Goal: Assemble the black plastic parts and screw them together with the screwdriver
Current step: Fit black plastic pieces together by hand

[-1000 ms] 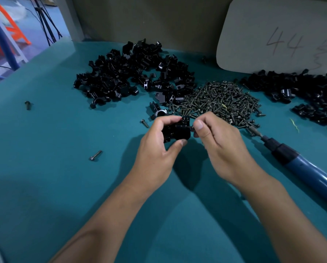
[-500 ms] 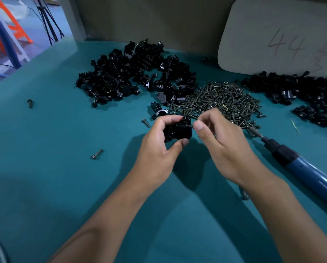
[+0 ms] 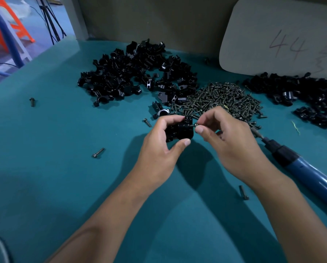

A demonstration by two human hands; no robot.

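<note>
Above teal table (image 3: 45, 168), assembly (image 3: 179, 130) is gripped by left hand (image 3: 159, 149); screw (image 3: 192, 125), pinched by right hand (image 3: 229, 141), lies horizontally at its right side.

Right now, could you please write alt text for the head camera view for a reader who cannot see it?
The left hand grips a black plastic assembly above a teal table while the right hand pinches a screw at its side. Behind lie piles of black parts and screws; a blue screwdriver lies at right.
</note>
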